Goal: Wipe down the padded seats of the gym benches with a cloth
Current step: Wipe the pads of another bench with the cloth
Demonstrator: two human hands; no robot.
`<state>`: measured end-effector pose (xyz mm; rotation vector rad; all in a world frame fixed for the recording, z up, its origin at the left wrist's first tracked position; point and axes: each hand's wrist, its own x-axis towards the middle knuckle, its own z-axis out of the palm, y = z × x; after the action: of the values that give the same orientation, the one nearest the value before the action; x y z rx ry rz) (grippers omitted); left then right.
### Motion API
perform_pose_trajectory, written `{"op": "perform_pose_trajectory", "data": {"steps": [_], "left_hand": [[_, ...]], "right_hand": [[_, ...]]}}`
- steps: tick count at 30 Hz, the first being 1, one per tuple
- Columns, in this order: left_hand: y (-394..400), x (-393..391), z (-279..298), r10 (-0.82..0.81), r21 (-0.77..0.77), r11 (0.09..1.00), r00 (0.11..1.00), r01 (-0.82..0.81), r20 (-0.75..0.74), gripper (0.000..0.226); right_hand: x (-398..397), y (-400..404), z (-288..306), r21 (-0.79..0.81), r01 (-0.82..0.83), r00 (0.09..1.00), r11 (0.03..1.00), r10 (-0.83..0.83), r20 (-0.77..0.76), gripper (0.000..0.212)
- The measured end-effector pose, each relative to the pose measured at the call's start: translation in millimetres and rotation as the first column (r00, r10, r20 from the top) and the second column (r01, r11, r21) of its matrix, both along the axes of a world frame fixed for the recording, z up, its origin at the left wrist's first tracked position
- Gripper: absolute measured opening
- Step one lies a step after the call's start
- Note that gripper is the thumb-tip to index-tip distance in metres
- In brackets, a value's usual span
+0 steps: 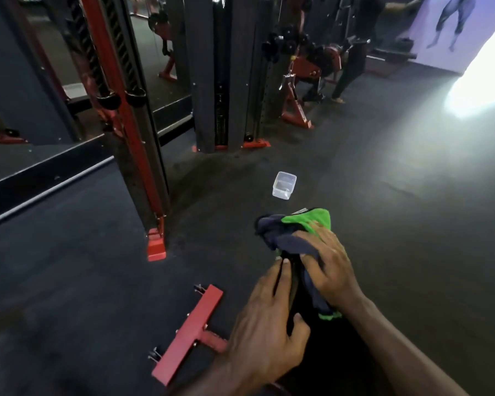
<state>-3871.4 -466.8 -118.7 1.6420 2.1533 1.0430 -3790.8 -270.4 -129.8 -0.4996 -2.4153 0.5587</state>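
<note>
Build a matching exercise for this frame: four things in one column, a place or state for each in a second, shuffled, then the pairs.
Things:
1. cloth
2. clear container
3. left hand
4. red crossbar foot

Places or states:
A. standing on the floor beyond the cloth
B. flat on the floor, left of the hands
C. green and dark blue, under the right hand
D. gripping the black bench pad

Pairs: 1-C, 2-A, 3-D, 4-B
</note>
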Motion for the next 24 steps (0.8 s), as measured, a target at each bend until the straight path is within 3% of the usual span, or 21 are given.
{"op": "perform_pose_trajectory", "data": {"steps": [3,6,8,10,14,17,20,24], "left_hand": [[-8,5,-5,-0.029,0.025,0.999,0.999,0.030,-0.031,0.093],[-20,7,-13,-0.036,0.211,0.977,0.995,0.015,0.093,0.086],[-21,8,-14,-0.016,0.305,0.952,0.987,-0.035,0.162,0.069],[-22,8,-15,-0.030,0.369,0.929,0.984,-0.037,0.174,0.051],[-19,9,-15,-0.007,0.301,0.953,0.988,-0.039,0.151,0.044],[-13,6,-15,0.041,0.342,0.937,0.995,-0.071,0.092,0.036],[-15,4,-16,-0.041,0.292,0.956,0.996,0.015,0.081,0.038],[-21,4,-17,-0.058,0.264,0.964,0.996,0.038,0.070,0.044]], "right_hand": [[-15,-5,9,-0.079,0.128,0.991,0.989,-0.130,-0.025,0.037],[-1,-34,4,0.039,-0.018,0.999,0.999,0.017,0.028,0.038],[7,-31,6,0.092,-0.115,0.993,0.989,0.111,0.051,0.039],[1,-16,12,0.072,-0.101,0.994,0.992,0.098,0.044,0.036],[-17,-20,18,-0.057,0.045,0.997,0.997,-0.048,-0.057,0.031],[7,-41,2,0.048,-0.078,0.995,0.996,0.081,-0.053,0.037],[5,-17,8,0.087,-0.117,0.992,0.989,0.119,-0.028,0.039],[-17,-15,9,-0.070,0.056,0.992,0.996,-0.063,-0.105,0.030]]}}
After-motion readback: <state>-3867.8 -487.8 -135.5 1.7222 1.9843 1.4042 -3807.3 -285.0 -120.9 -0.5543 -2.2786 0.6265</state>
